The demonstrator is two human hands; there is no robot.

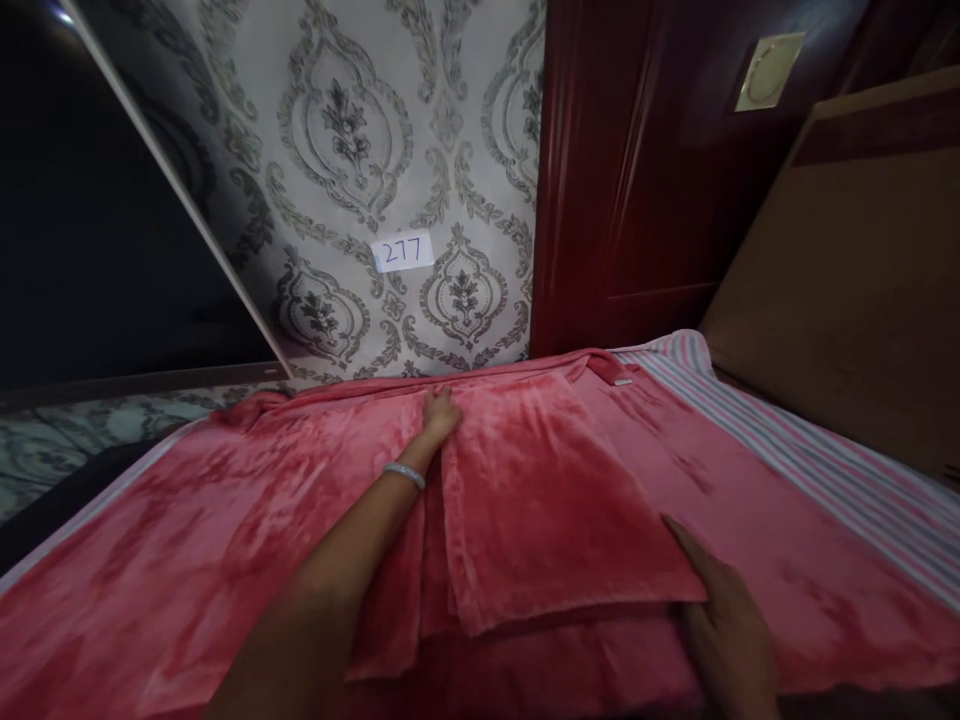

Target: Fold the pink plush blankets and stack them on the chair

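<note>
A pink-red plush blanket (187,530) covers the bed. On it lies a folded piece of the same pink cloth (555,500), several layers thick. My left hand (441,413), with a silver bracelet on the wrist, reaches far forward and presses on the folded cloth's far left corner; its fingers look curled on the fabric. My right hand (724,615) lies flat with fingers stretched out at the folded cloth's near right corner, resting on the blanket beside it.
A striped sheet (825,450) shows at the bed's right side. Behind stand a patterned wall (360,150) with a paper label "277" (403,251), a dark red wooden door (637,170), and a brown headboard panel (847,300) at right.
</note>
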